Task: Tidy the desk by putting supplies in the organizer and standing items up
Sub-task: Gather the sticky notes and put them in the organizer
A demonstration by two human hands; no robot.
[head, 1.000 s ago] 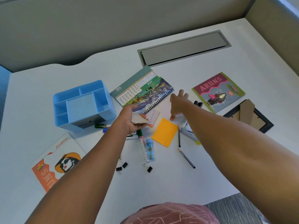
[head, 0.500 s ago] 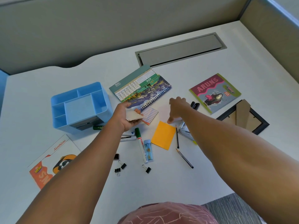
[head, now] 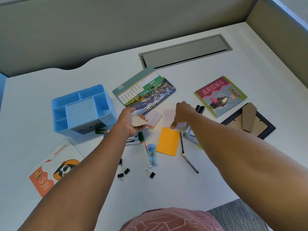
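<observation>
Two hands over desk. L hand clamped on tan notes, just right of blue organizer. R hand fingers curled down on pale pad, grip unclear, orange pad near it.

Worn on the head, looking steeply forward and down from close above at the desk, forearms stretching out from the bottom edge.

On the desk, the organizer sits at nine o'clock of the calendar, binder clips at six, the picture frame at three.
</observation>
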